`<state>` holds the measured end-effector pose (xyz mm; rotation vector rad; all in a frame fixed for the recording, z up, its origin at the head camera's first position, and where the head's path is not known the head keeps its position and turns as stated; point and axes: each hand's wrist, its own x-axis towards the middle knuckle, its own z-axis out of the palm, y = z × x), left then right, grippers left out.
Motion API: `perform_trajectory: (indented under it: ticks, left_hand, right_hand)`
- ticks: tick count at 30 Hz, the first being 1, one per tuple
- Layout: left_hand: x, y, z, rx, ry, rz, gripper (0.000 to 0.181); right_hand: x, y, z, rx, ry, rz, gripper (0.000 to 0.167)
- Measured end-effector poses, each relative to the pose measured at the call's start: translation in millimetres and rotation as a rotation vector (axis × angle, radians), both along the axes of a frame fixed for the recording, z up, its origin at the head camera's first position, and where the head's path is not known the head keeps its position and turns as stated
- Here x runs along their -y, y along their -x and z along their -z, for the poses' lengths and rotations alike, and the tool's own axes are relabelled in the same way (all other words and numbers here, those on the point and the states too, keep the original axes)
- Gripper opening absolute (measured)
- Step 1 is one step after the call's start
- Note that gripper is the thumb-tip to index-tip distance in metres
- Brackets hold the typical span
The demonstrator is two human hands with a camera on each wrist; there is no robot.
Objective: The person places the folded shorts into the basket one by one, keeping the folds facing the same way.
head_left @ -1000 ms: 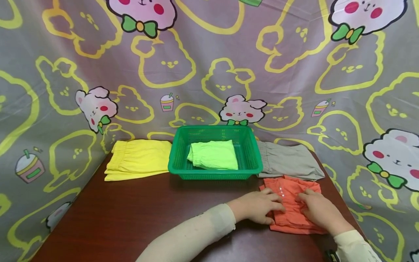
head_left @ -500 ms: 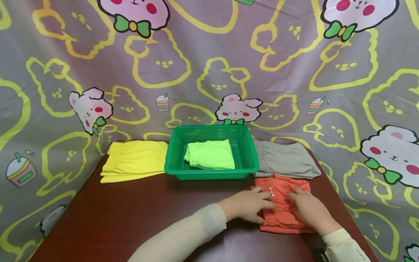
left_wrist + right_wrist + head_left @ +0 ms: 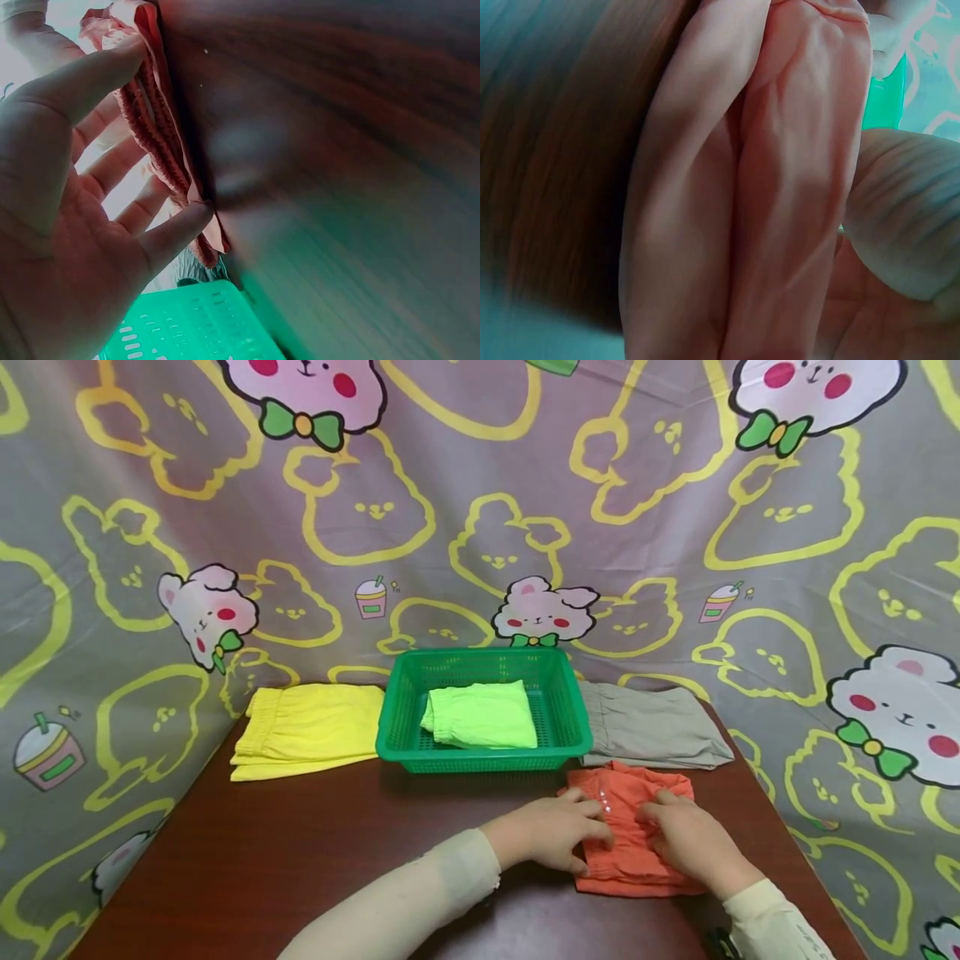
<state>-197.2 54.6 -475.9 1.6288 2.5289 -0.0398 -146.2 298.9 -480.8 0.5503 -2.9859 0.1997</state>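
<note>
A folded orange garment with an elastic waistband and small white marks, which looks like shorts [image 3: 626, 860], lies on the table at the front right. Along its left, waistband edge rests my left hand [image 3: 546, 833], fingers spread against the cloth. My right hand [image 3: 693, 843] lies over its right part, with fingertips on top. In the left wrist view, the fingers of my left hand [image 3: 82, 247] reach along the layered waistband [image 3: 154, 135]. Folded layers of the orange cloth [image 3: 787, 172] fill the right wrist view, beside part of my right hand [image 3: 907, 217]; its fingertips are hidden there.
Behind stands a green perforated basket [image 3: 483, 760] holding a folded neon-green garment [image 3: 487, 714]. A folded yellow garment [image 3: 315, 727] lies left of it, a folded grey one [image 3: 656, 727] right. A patterned curtain [image 3: 420, 468] hangs around the brown table [image 3: 300, 843].
Both hands and the orange shorts have slid left along the table, relative to the basket. The camera view has also shifted slightly. The other garments and the basket stay in place.
</note>
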Motion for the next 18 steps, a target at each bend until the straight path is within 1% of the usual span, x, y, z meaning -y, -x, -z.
perform_trajectory:
  ticks: [3, 6, 12, 18]
  left_hand:
    - [6.4, 0.2, 0.0, 0.013, 0.001, -0.016, 0.047]
    - [10.8, 0.4, -0.8, 0.004, 0.005, -0.022, 0.047]
    - [20.3, -1.1, -2.8, -0.011, 0.015, -0.012, 0.047]
    - [29.8, -1.9, -4.1, -0.005, -0.007, -0.021, 0.047]
  right_hand:
    - [6, 0.6, -1.0, 0.009, 0.003, -0.014, 0.03]
    - [11, 0.8, -1.5, 0.014, 0.009, -0.013, 0.03]
    - [20, 1.1, 0.1, 0.026, 0.009, -0.012, 0.03]
    - [31, 0.6, -1.1, 0.002, 0.016, -0.01, 0.03]
